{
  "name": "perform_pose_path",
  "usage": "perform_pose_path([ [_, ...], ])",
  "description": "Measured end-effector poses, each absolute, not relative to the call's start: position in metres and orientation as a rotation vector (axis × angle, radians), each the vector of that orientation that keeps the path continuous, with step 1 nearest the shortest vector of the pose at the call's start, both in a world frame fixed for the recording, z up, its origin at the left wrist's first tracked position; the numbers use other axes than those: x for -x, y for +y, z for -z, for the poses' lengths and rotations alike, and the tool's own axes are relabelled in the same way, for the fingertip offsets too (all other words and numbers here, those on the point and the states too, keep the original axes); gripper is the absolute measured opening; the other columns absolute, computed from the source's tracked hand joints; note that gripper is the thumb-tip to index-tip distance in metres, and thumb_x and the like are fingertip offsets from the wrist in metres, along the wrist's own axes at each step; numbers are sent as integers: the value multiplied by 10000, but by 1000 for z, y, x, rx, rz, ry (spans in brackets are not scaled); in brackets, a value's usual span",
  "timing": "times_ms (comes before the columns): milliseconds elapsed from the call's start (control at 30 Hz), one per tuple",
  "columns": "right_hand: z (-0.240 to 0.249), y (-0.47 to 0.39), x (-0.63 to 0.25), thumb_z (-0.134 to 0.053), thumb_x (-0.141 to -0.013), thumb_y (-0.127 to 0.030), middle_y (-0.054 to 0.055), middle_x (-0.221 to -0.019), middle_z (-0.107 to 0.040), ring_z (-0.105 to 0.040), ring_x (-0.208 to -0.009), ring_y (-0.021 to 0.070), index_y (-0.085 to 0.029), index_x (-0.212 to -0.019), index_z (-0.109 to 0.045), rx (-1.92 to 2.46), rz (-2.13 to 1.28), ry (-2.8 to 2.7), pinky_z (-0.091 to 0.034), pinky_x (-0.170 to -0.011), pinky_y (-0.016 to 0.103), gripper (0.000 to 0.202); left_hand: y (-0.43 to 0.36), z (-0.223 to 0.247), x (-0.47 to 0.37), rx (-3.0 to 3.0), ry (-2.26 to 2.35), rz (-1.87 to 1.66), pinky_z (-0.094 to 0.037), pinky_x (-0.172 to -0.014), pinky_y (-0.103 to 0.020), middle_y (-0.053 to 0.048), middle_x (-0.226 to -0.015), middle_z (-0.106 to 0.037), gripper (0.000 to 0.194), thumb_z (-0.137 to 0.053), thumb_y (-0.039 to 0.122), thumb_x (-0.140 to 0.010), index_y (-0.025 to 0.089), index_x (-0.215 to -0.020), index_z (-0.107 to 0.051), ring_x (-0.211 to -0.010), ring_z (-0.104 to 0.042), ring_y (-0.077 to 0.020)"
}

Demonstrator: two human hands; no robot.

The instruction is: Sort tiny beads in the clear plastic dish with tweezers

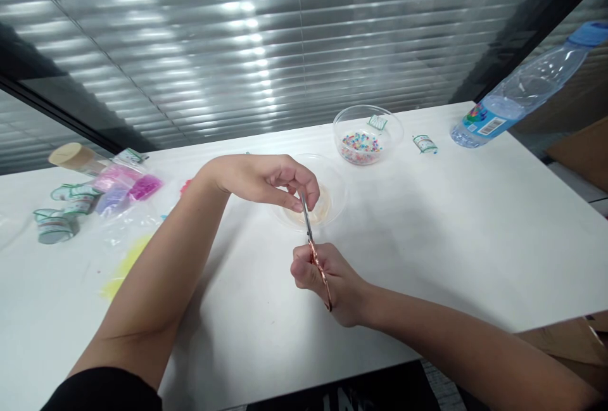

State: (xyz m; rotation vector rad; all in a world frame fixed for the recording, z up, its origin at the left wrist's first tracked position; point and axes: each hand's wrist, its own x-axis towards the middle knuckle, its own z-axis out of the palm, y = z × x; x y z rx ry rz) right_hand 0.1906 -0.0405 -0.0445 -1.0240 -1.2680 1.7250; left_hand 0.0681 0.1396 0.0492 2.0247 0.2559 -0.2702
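My right hand [330, 278] grips a pair of small scissors [319, 262] with copper-coloured handles, the blades pointing up and away from me. My left hand [280, 184] is bent at the wrist with its fingers curled in a pinch. The scissor tips reach between its thumb and forefinger; whatever is pinched there is too small or hidden to make out. Below the left hand lies a clear round plastic dish [336, 199] with pale, yellowish contents, partly covered by the fingers.
Behind stands a clear bowl [363, 142] of colourful beads. A water bottle [503, 107] leans at the far right, near a small printed wrapper [425, 143]. On the left are bead bags [145, 187], a cork-topped jar [76, 158], wrapped rolls [54, 226] and a yellow bag [126, 265].
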Motion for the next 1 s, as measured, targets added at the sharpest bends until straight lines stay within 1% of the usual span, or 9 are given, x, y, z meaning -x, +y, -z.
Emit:
perform_pose_path([
  [133,43,-41,-191,-496,-806,-783,-59,-578,-263,-219,-559,100,-215,-612,-285,1041,-1752,-1242,-154,-521,281,636,140,-47,-68,-1965,289,265,-519,-739,-276,-77,-895,-725,289,-685,454,-812,204,-952,-723,-799,-647,-164],
  [233,44,-41,-190,-489,-806,-788,-65,-575,-245,-208,-551,95,-216,-613,-277,1040,-1765,-1227,-145,-519,282,639,140,-46,-68,-2013,292,284,-525,-724,-269,-77,-868,-728,313,-655,477,-835,201,-969,-718,-795,-663,-164],
  [333,47,-41,-189,-494,-822,-768,-75,-574,-207,-186,-533,85,-218,-614,-256,1001,-1780,-1190,-132,-517,283,634,139,-45,-69,-2053,302,284,-526,-719,-261,-71,-853,-731,313,-630,490,-854,203,-945,-713,-784,-670,-156],
  [433,50,-41,-188,-499,-834,-751,-81,-573,-190,-169,-523,78,-219,-614,-245,971,-1781,-1164,-120,-516,286,630,139,-44,-69,-1989,308,271,-527,-722,-265,-69,-860,-730,290,-639,473,-850,202,-926,-708,-777,-670,-154],
  [567,50,-40,-188,-511,-847,-728,-82,-559,-205,-174,-518,76,-217,-603,-261,947,-1771,-1164,-119,-510,283,619,138,-42,-70,-1910,298,238,-528,-731,-273,-70,-866,-722,257,-652,435,-844,191,-910,-700,-779,-664,-152],
  [667,49,-40,-189,-508,-857,-717,-81,-551,-210,-176,-515,77,-213,-595,-278,930,-1782,-1164,-119,-504,280,613,137,-41,-71,-1924,303,209,-527,-727,-270,-70,-872,-724,262,-647,437,-847,184,-893,-692,-778,-664,-147],
  [867,45,-42,-188,-500,-842,-740,-75,-542,-211,-171,-522,82,-215,-578,-253,1040,-1786,-1211,-120,-498,280,637,136,-40,-71,-2010,393,8,-536,-732,-254,-60,-851,-723,257,-633,417,-866,171,-932,-663,-784,-674,-133],
  [1000,45,-43,-187,-506,-833,-741,-72,-543,-220,-183,-525,83,-214,-579,-241,1081,-1793,-1231,-128,-498,278,642,139,-38,-71,-1973,451,-175,-556,-754,-263,-68,-865,-716,269,-671,373,-844,154,-999,-648,-806,-680,-135],
])
